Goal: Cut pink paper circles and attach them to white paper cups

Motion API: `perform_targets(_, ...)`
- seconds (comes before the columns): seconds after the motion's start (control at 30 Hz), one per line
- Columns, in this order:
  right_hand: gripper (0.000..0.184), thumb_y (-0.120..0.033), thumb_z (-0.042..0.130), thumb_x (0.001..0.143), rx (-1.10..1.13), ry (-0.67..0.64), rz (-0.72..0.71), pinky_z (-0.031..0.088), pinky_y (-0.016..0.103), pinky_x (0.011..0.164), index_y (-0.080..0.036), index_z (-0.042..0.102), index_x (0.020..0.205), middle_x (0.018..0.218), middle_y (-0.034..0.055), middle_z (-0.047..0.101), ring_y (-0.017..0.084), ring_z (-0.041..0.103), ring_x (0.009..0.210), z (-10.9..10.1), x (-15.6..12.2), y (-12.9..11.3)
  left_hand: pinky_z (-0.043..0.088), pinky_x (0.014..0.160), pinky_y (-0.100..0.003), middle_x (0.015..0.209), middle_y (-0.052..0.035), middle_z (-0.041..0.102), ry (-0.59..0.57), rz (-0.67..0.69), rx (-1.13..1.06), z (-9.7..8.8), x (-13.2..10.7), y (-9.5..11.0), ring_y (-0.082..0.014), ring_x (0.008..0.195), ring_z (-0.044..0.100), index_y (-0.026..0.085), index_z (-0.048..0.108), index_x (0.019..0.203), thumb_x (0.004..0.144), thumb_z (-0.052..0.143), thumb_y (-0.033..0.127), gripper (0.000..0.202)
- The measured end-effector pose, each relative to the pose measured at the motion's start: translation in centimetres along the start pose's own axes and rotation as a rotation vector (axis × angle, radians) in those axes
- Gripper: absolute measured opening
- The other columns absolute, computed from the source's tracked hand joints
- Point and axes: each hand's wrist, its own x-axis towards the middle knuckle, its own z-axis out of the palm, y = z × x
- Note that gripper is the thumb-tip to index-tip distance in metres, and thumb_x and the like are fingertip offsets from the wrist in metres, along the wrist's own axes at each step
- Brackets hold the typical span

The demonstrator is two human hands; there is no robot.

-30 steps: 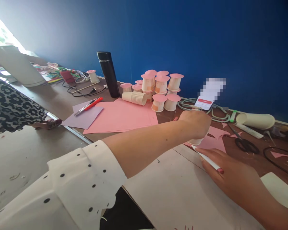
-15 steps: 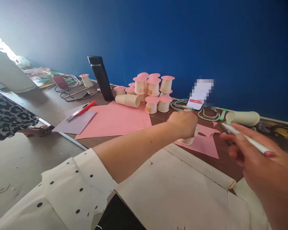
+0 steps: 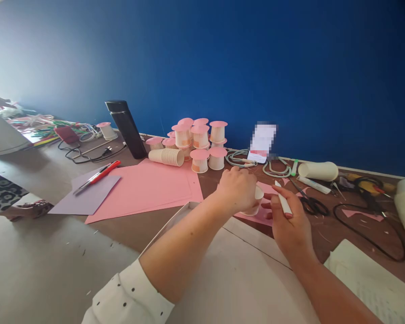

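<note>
My left hand (image 3: 238, 188) is closed over a white paper cup (image 3: 253, 209), which stands on a piece of pink paper (image 3: 266, 193); its fingers partly cover the cup. In my right hand (image 3: 290, 225) is a slim white pen (image 3: 283, 200) with a pinkish end, held between thumb and fingers just right of the cup. Behind the hands stand several paper cups (image 3: 200, 160) topped with round pink paper discs, some stacked two high. A nested row of plain paper cups (image 3: 167, 157) lies on its side before them.
Pink sheets (image 3: 145, 189) and a lilac sheet (image 3: 97, 193) with a red utility knife (image 3: 103, 174) lie left. A black flask (image 3: 126, 130) stands behind. Rightward are black scissors (image 3: 312, 206), a lying cup (image 3: 319, 171), cables (image 3: 367, 225) and a phone (image 3: 261, 141). A white board (image 3: 236, 265) is in front.
My right hand has moved left with the pen, now beside the cup. My left hand stays on the cup. The view has shifted right, bringing the scissors into sight.
</note>
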Motion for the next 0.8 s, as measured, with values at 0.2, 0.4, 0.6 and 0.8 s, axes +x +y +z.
perform_targets(0.2, 0.042, -0.054, 0.051, 0.09, 0.036, 0.005, 0.008, 0.051, 0.039, 0.07, -0.031, 0.061, 0.124, 0.114, 0.0073, 0.07, 0.02, 0.066, 0.076, 0.0, 0.5, 0.1, 0.046, 0.089, -0.042, 0.113, -0.0119, 0.064, 0.037, 0.002, -0.088, 0.7, -0.1, -0.4, -0.0301, 0.108, 0.056, 0.016, 0.063, 0.107, 0.077, 0.061, 0.047, 0.043)
perform_targets(0.4, 0.04, -0.052, 0.053, 0.09, 0.14, 0.039, 0.071, 0.05, 0.034, 0.067, -0.03, 0.06, 0.123, 0.106, 0.0055, 0.072, 0.019, 0.067, 0.079, -0.1, 0.5, -0.5, 0.049, 0.078, -0.036, 0.104, -0.0069, 0.067, 0.1, -0.045, -0.491, -0.4, -0.5, -2.8, -0.0251, 0.096, 0.061, 0.021, 0.065, 0.099, 0.072, 0.066, 0.041, 0.034)
perform_targets(0.6, 0.041, -0.053, 0.053, 0.09, 0.128, 0.074, 0.072, 0.049, 0.034, 0.067, -0.03, 0.059, 0.124, 0.105, 0.0052, 0.072, 0.02, 0.064, 0.081, -0.1, 0.4, -0.6, 0.049, 0.076, -0.032, 0.114, -0.0095, 0.063, 0.39, -0.263, -0.812, -0.3, 0.0, -5.5, -0.0217, 0.097, 0.06, 0.021, 0.06, 0.109, 0.074, 0.067, 0.043, 0.043)
perform_targets(0.8, 0.038, -0.052, 0.053, 0.091, 0.1, 0.042, 0.06, 0.049, 0.033, 0.066, -0.031, 0.06, 0.122, 0.107, 0.0042, 0.072, 0.019, 0.063, 0.08, -0.4, 0.4, -0.4, 0.048, 0.078, -0.035, 0.124, -0.0105, 0.056, 0.442, -0.393, -0.697, 1.3, 0.6, -5.5, -0.0245, 0.103, 0.057, 0.023, 0.06, 0.112, 0.074, 0.068, 0.043, 0.044)
